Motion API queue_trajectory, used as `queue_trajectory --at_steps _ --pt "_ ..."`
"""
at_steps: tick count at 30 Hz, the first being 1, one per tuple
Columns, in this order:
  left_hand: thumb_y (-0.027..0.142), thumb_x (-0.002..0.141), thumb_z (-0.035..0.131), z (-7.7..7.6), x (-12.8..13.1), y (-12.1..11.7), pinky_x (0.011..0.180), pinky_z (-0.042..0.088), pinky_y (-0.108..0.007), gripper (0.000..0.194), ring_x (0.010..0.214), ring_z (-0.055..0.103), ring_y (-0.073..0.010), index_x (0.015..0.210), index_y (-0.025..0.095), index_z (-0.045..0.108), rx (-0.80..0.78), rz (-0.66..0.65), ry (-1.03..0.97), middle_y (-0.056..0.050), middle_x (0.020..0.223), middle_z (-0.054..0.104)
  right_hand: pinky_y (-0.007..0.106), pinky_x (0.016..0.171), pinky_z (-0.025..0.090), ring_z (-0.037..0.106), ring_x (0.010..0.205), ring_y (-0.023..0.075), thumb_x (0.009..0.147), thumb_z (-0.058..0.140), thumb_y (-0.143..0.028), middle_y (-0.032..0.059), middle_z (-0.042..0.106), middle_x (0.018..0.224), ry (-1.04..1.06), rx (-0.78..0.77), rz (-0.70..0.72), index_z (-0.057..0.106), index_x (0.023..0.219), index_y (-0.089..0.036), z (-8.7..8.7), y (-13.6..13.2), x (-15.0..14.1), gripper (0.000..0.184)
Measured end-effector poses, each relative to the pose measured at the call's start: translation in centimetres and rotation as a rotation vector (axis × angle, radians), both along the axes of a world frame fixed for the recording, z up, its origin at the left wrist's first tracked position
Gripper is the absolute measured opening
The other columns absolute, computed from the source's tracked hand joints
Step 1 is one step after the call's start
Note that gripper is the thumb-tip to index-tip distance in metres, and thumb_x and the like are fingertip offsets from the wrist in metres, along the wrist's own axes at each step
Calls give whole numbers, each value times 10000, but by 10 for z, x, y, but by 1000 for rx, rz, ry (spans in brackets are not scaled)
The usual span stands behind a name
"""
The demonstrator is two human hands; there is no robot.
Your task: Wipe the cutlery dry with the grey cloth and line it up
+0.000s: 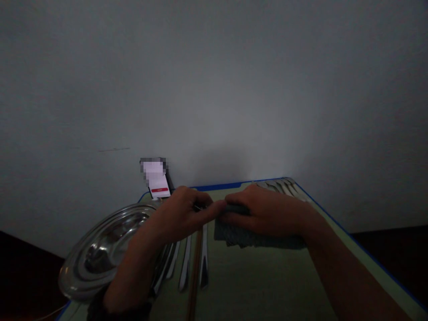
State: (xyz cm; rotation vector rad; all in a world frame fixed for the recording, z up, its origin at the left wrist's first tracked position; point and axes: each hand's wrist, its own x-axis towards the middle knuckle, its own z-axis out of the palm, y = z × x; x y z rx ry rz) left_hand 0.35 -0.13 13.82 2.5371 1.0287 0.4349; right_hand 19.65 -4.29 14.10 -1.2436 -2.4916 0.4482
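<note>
My right hand [267,209] is closed around a grey-green cloth [257,238], whose loose part hangs below the fingers. Touching its fingertips is my left hand [187,211], its thumb and fingers pinched together. A thin metallic glint shows between the left fingers, but I cannot make out the thing itself. Under and in front of the left hand lie several pieces of metal cutlery [185,267], handles toward me, with brown chopsticks [195,276] among them. Beyond the right hand, several more cutlery pieces [284,185] lie in a row at the far right corner, partly hidden.
A shiny metal dish [70,272] stands at the left edge of the table [261,281], partly behind my left forearm. A phone [157,180] leans on the pale wall [220,89] at the back. The tabletop is greenish with a blue edge.
</note>
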Motion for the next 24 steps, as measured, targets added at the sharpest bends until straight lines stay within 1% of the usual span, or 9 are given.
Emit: queue_trajectory --at_steps 3,6,9,12,15,18,19,21,24 --pt "352 848 426 -1 5 -1 398 253 -169 389 431 381 -63 537 140 524 -23 -40 47 56 464 400 231 541 335 539 592 117 861 412 -389 40 643 740 16 2 41 620 871 -159 -2 1 -3 311" --pt "385 849 430 4 -1 -1 432 296 -171 370 470 416 -72 605 139 562 -58 -57 21 48 506 447 226 547 340 539 609 117 866 404 -405 35 636 737 25 -16 51 616 844 -160 0 1 2 325" --pt "424 830 466 8 -13 1 463 342 -180 348 507 471 -88 693 143 618 -96 -28 -19 30 551 526 232 552 351 548 626 128 858 415 -433 27 632 732 15 -55 -6 611 834 -172 3 1 12 328" --pt "474 838 433 8 -26 4 458 371 -190 421 472 503 -97 665 144 630 -174 19 -100 17 506 549 234 564 364 559 624 127 863 409 -435 20 639 736 52 -100 -52 609 838 -181 5 0 20 324" --pt "552 851 326 4 -30 3 377 344 -192 575 336 441 -85 564 138 602 -314 71 -194 21 377 479 234 561 362 557 612 124 871 397 -430 17 635 727 60 -97 -35 606 821 -184 6 -1 18 326" --pt "587 831 334 2 -23 0 306 250 -176 587 283 336 -63 529 139 565 -380 118 -248 50 342 381 242 570 357 558 637 137 873 387 -441 30 633 739 30 -56 -15 606 836 -179 4 -2 10 343" --pt "578 832 348 2 -19 -2 302 230 -169 570 292 320 -58 530 140 554 -382 112 -252 57 352 366 243 573 355 559 644 139 874 384 -440 34 634 742 25 -49 -8 607 839 -176 4 -2 7 348" --pt "532 846 370 3 -11 -6 319 223 -160 526 329 313 -53 541 140 542 -365 56 -222 62 384 361 240 574 349 558 647 137 877 382 -428 36 636 748 27 -42 18 610 851 -171 4 -3 4 344" --pt "446 859 412 7 -1 -11 363 236 -153 447 398 329 -52 565 138 543 -282 -45 -113 63 447 365 227 553 335 540 604 115 881 384 -406 29 636 740 45 -35 76 612 861 -168 2 -3 2 331"
